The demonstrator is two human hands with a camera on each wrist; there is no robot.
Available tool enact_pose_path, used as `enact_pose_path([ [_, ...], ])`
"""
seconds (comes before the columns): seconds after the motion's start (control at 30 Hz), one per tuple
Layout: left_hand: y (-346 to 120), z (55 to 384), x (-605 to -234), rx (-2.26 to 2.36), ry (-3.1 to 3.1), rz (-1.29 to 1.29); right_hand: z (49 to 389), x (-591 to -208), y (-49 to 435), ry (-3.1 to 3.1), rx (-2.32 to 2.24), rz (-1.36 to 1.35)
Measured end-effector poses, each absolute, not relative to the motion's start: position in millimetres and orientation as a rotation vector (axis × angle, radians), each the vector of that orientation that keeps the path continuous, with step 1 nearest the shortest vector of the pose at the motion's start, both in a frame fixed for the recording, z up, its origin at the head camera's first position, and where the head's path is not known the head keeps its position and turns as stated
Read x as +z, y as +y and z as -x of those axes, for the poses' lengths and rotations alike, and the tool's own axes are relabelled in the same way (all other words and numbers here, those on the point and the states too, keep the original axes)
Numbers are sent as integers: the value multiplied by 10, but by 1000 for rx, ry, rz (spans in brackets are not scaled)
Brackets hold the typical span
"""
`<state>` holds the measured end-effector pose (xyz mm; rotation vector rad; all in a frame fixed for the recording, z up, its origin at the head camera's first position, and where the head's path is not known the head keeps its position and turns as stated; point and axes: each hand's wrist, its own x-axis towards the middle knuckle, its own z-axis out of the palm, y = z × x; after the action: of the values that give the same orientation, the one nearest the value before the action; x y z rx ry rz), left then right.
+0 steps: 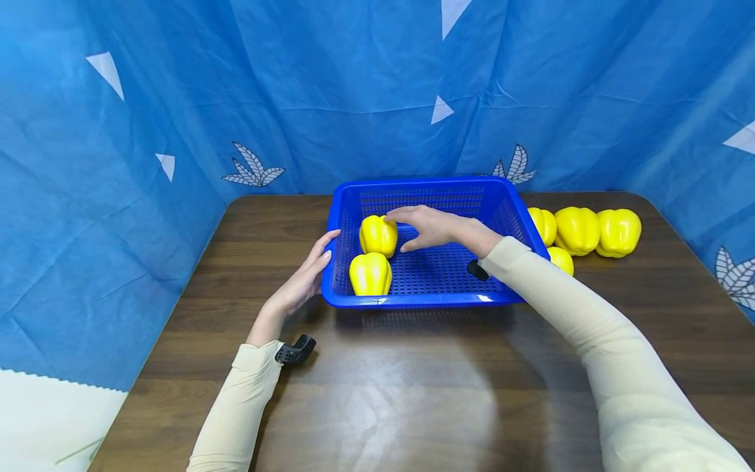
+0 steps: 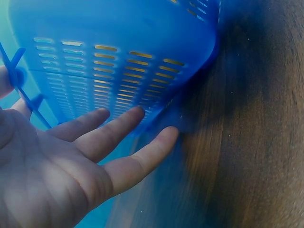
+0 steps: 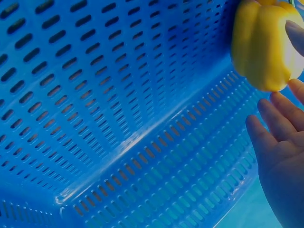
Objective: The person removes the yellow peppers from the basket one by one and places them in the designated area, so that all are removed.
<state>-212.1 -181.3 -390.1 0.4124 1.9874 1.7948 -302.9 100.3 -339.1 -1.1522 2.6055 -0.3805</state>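
Right of the basket (image 1: 425,301), four peppers (image 1: 577,231) cluster before a blue curtain (image 1: 366,131)

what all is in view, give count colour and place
basket: 1, blue, on the table
peppers inside: 2, yellow, basket's left end
peppers outside: 4 visible, yellow, table, right of basket
table: 1, brown, under basket
patterned cloth: count unclear, blue and white, behind and beside table
white patch: 1, white, lower left
wrist devices: 2, black, one per wrist
sleeves: 2, cream, on person
left grip: 1, bare, at basket's left rim
right grip: 1, bare, at rear inside pepper
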Motion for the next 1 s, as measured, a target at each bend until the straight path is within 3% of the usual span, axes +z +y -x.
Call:
enact_pose_path([
  [1.0,-1825,2138,-3912,1785,1994,-409,3130,-3560,852,2657,-444,1206],
])
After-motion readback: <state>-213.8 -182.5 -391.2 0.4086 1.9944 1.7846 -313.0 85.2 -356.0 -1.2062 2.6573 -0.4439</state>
